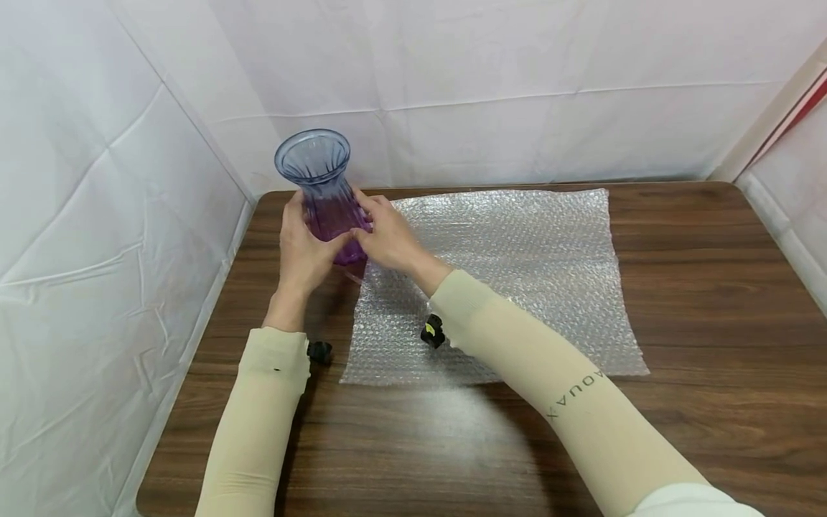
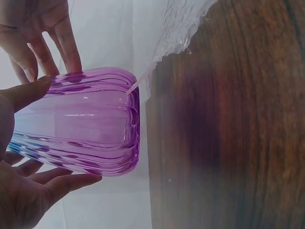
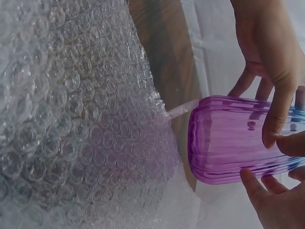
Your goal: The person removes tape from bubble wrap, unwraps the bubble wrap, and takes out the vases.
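A ribbed glass vase (image 1: 329,208), blue at its flared rim and purple at its base, is held upright, leaning a little, near the back left of the table. My left hand (image 1: 304,248) grips its left side, and my right hand (image 1: 390,237) grips the right side. Both thumbs lie across the front of the vase, close together. In the left wrist view the vase's purple base (image 2: 114,119) appears raised off the table. A thin, pale strip (image 3: 183,109) runs between the base and the edge of the bubble wrap (image 3: 71,105).
The bubble wrap sheet lies flat over the middle of the brown wooden table (image 1: 717,323), under my right forearm. White cloth walls (image 1: 484,93) stand behind and left of the table. Small black devices (image 1: 433,331) are at both wrists.
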Available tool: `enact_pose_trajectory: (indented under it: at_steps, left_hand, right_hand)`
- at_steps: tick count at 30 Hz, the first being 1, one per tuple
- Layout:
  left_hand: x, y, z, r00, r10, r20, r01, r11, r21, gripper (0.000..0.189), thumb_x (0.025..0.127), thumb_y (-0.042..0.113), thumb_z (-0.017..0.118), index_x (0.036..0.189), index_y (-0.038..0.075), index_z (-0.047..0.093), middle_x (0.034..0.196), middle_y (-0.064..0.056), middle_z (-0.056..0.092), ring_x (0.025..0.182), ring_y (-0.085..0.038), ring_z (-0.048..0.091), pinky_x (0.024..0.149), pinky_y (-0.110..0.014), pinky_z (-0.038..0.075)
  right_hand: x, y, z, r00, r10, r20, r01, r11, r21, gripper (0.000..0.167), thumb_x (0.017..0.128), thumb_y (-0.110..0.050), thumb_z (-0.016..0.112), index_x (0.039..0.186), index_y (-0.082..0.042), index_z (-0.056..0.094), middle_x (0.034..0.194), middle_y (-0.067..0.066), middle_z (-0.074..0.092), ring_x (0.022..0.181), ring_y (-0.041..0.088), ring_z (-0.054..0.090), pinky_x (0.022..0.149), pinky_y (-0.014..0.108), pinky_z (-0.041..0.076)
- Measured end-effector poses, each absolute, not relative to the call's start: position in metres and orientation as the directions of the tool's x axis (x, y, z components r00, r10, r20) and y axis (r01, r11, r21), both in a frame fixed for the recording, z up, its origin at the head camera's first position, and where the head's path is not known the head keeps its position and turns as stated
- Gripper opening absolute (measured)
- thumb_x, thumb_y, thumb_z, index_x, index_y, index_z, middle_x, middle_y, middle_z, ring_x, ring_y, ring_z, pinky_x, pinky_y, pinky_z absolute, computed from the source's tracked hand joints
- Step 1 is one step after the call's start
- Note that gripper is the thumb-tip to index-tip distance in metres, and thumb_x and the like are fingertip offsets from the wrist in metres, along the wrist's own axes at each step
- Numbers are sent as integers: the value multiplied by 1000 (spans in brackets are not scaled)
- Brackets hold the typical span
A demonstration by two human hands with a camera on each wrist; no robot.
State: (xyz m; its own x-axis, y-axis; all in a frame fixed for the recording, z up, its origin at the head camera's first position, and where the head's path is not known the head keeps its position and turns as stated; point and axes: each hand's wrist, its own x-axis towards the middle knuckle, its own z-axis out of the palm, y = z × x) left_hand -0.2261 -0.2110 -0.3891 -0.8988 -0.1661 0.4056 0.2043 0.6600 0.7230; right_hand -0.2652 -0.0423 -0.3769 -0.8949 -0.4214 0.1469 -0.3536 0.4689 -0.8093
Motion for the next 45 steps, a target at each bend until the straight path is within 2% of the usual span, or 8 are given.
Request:
enact_pose_trajectory:
  at_steps: [11,18,28,35,45]
  left_hand:
    - [-233,-215,-393,-893,-220,393,176,632,755,103,76,23,94,157,2,35,149,-22,47,133,-37,54,115,-46,46]
    - [-235,-217,-394,-894,-255,368,146,611,778,99,77,22,93,156,3,37,148,-20,48,136,-34,51,117,-44,44]
    - [-237,-220,-394,-902,-283,325,101,595,798,102,78,26,93,158,4,35,152,-17,46,140,-32,48,119,-42,43]
    - [-239,-221,-394,-899,-298,320,84,601,795,100,78,25,93,156,3,37,151,-17,48,140,-32,49,119,-41,42]
    - [-242,-225,-393,-893,-312,324,75,607,791,97,78,27,93,155,2,38,151,-17,48,141,-30,48,120,-41,40]
  right_hand:
    - [-266,-48,-375,-875,-471,110,-338,435,-834,76,103,-15,63,166,-21,21,163,14,39,141,29,52,118,39,44]
    - [-270,-53,-377,-857,-501,117,-365,430,-826,77,101,-9,61,166,-14,21,166,16,35,152,29,39,126,36,33]
    - [-273,-56,-379,-848,-522,93,-356,430,-830,77,101,-7,58,166,-15,18,169,13,31,154,27,35,127,36,30]
    - [-274,-58,-381,-843,-533,80,-342,414,-844,81,96,-1,55,167,-17,18,170,11,30,155,25,33,128,34,29]
    - [-279,-61,-381,-831,-555,32,-312,418,-853,86,92,6,47,167,-21,15,173,0,23,159,17,24,129,30,23]
